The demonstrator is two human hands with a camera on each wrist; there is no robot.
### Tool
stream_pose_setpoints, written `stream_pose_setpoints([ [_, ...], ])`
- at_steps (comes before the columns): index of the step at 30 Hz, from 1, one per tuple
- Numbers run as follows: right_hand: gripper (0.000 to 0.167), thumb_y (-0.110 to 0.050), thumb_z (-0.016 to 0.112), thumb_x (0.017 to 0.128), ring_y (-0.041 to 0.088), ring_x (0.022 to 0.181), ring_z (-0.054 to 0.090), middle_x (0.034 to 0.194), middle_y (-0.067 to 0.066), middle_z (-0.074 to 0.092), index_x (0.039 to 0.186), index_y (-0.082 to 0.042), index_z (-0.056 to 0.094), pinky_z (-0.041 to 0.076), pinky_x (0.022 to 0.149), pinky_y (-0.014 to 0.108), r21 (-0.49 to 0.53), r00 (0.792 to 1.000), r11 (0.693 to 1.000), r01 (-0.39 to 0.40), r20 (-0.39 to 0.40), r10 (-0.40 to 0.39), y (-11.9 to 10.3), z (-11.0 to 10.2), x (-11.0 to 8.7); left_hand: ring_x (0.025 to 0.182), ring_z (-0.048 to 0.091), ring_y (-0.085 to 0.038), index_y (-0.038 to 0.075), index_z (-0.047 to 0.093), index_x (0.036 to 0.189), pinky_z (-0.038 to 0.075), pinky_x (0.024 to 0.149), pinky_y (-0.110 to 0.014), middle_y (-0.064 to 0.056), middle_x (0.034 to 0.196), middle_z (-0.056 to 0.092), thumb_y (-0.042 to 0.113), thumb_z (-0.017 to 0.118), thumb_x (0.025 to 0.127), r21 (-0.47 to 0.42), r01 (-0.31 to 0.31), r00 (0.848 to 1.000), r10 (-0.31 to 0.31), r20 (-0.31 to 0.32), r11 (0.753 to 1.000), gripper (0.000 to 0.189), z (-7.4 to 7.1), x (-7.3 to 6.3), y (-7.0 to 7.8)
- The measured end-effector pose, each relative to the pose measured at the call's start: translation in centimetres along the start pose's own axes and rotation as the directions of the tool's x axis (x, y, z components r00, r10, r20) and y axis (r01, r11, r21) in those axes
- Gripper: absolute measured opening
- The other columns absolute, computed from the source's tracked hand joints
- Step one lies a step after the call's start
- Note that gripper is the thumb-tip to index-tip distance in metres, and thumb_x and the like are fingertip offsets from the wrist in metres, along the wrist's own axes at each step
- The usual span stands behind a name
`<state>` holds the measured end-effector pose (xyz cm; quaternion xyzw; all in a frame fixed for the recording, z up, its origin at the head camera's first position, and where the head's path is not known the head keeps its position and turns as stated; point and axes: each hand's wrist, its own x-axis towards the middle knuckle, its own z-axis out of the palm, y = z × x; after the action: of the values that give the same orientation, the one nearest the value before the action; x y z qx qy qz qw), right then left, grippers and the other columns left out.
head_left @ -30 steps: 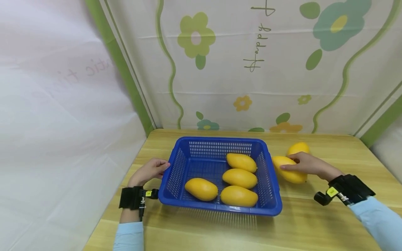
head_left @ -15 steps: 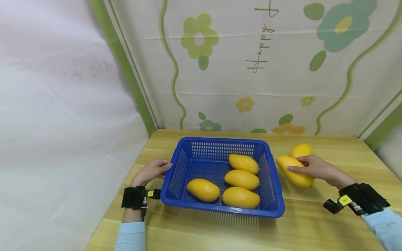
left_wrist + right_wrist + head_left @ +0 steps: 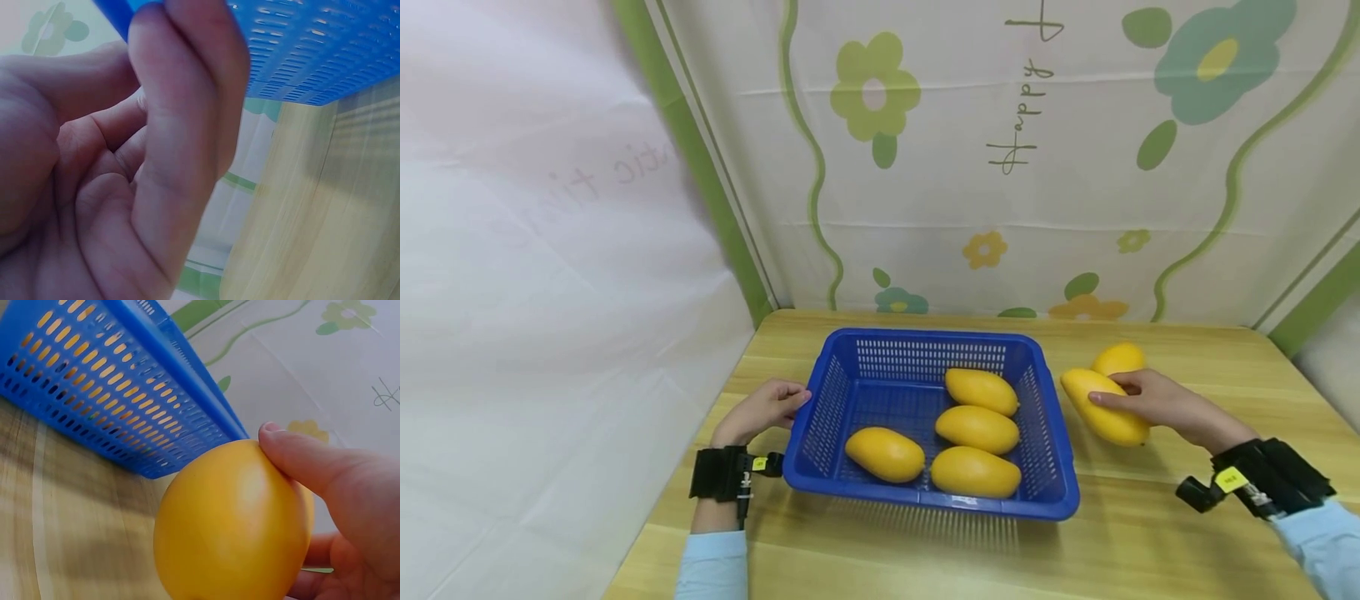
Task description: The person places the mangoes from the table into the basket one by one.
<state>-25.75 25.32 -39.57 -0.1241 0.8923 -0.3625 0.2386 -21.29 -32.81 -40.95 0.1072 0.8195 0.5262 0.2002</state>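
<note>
A blue plastic basket (image 3: 801,479) with slotted walls stands on the wooden table and contains several yellow mangoes (image 3: 886,455). My left hand (image 3: 763,410) grips the basket's left rim between thumb and fingers; the left wrist view shows the bent fingers (image 3: 181,119) against the blue rim. To the right of the basket, my right hand (image 3: 1157,402) holds a mango (image 3: 1093,398) with the thumb on the near side and fingers on the far side. In the right wrist view this mango (image 3: 231,519) hides part of the fingers. Another mango (image 3: 1122,358) lies just behind it, partly covered.
Three mangoes line the basket's right side, one of them a front mango (image 3: 976,472); the fourth spot of yellow is left of it. A white floral cloth (image 3: 925,192) hangs behind the table (image 3: 1217,367), and another white cloth (image 3: 550,333) hangs at the left.
Over the last second my right hand has shifted slightly right with its mango, which now slants more steeply. My left hand keeps its hold on the basket rim. The head view has shifted a little.
</note>
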Motion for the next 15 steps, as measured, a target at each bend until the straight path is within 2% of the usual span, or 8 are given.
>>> stream_pose_setpoints([
  [3, 0.066, -0.041, 0.051, 0.104, 0.016, 0.079, 0.058, 0.09, 0.007, 0.063, 0.141, 0.012, 0.042, 0.052, 0.069, 0.03, 0.027, 1.0, 1.0, -0.004, 0.01, 0.003, 0.0, 0.0, 0.0, 0.083, 0.073, -0.019, -0.006, 0.065, 0.111, 0.062, 0.082, -0.037, -0.008, 0.093, 0.073, 0.031, 0.046, 0.107, 0.001, 0.0, 1.0, 0.0, 0.0, 1.0, 0.041, 0.0, 0.0, 0.0],
  [15, 0.054, -0.038, 0.051, 0.104, 0.015, 0.074, 0.057, 0.084, 0.006, 0.06, 0.133, 0.008, 0.05, 0.051, 0.066, 0.029, 0.055, 0.999, 0.998, 0.037, -0.002, -0.037, -1.1, 0.1, -0.3, 0.083, 0.073, -0.019, -0.006, 0.065, 0.11, 0.062, 0.081, -0.037, -0.008, 0.092, 0.073, 0.031, 0.047, 0.107, -0.005, 0.005, 1.0, -0.005, -0.001, 1.0, 0.041, 0.0, 0.0, 0.1],
])
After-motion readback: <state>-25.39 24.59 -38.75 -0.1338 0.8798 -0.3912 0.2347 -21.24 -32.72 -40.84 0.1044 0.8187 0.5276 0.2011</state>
